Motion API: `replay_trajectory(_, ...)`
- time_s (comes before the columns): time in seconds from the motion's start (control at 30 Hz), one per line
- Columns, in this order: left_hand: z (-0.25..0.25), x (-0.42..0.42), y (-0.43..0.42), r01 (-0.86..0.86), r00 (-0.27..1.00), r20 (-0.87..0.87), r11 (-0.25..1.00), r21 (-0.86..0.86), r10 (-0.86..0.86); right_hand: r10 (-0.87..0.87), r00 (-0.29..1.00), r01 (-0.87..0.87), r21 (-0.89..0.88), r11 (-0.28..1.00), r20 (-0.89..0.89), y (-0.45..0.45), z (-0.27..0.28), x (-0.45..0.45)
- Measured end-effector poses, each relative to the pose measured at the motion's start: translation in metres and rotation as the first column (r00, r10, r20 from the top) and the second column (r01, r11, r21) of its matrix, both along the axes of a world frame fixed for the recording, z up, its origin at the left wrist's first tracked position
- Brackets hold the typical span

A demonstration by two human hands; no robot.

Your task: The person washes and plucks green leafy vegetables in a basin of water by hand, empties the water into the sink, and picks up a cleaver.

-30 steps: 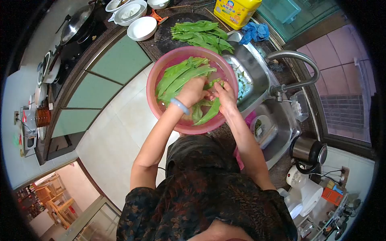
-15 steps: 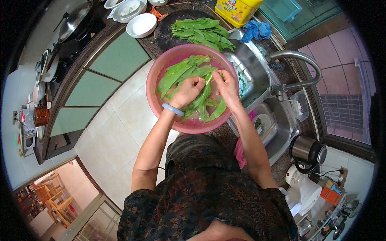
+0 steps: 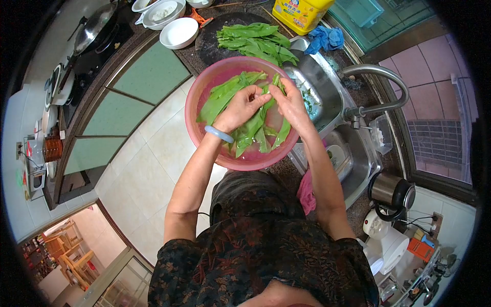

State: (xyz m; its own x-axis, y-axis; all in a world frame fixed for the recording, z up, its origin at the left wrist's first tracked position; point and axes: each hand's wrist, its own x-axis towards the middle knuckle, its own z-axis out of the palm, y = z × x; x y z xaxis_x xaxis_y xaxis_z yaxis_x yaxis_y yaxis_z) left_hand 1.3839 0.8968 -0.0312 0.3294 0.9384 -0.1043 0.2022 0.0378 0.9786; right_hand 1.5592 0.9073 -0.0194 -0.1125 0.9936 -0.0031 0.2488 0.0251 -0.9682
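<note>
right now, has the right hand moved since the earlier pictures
Yes. Judged against the faucet, the right hand has shifted away from the person's body, toward the far rim of the pink basin.

Hands (image 3: 265, 104) nearly meet, fingers seemingly pinched.

Floor (image 3: 148, 169): pale, large tiles, soft sheen. Green cabinets (image 3: 102, 115) curve by lens under a dark speckled counter (image 3: 358, 220). Window (image 3: 434, 97), dark-framed, right side; pinkish tiles beyond. White tiled wall (image 3: 447, 197) lower right. Lower left, doorway (image 3: 97, 225), wooden chair (image 3: 76, 263) beyond.
</note>
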Motion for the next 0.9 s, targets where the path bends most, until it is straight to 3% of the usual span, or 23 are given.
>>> replay_trajectory(0.03,-0.001,-0.002,0.004,0.024,0.998,0.066,0.999,-0.031,-0.022,0.01,1.0,-0.011,0.075,0.997,0.022,0.002,0.004,0.0)
replay_trajectory(0.1,0.003,-0.001,0.006,0.034,0.973,0.232,0.994,-0.106,-0.008,0.001,1.0,-0.002,0.046,0.999,0.015,0.006,0.013,0.001)
replay_trajectory(0.13,0.008,-0.001,0.005,0.034,0.973,0.232,0.994,-0.104,-0.009,-0.001,1.0,0.001,0.037,0.999,0.013,0.006,0.017,0.001)
replay_trajectory(0.2,0.016,-0.004,0.003,0.116,0.959,0.275,0.976,-0.182,-0.063,-0.013,0.992,-0.003,-0.127,0.992,-0.122,0.007,0.022,0.002)
replay_trajectory(0.33,0.015,-0.008,0.002,0.165,0.956,0.268,0.973,-0.163,-0.117,-0.052,0.962,0.01,-0.154,0.988,-0.267,0.005,0.029,-0.001)
replay_trajectory(0.4,0.018,-0.015,0.0,0.296,0.95,0.169,0.932,-0.21,-0.264,-0.081,0.956,0.04,-0.147,0.988,-0.283,0.008,0.026,-0.001)
replay_trajectory(0.5,-0.002,-0.019,-0.006,0.314,0.945,0.153,0.932,-0.182,-0.289,-0.143,0.943,0.109,-0.127,0.986,-0.301,0.012,0.028,-0.001)
replay_trajectory(0.7,0.013,-0.016,-0.021,0.161,0.966,0.252,0.906,-0.391,-0.063,-0.146,0.942,0.119,-0.105,0.987,-0.303,0.019,0.024,0.006)
replay_trajectory(0.83,0.002,-0.014,-0.025,0.064,0.983,0.183,0.947,-0.316,-0.005,-0.122,0.92,0.073,-0.144,0.987,-0.373,0.018,0.024,0.007)
replay_trajectory(0.9,-0.005,-0.013,-0.031,0.016,0.998,0.061,0.967,-0.256,0.0,-0.13,0.893,0.058,-0.177,0.982,-0.431,0.018,0.025,0.008)
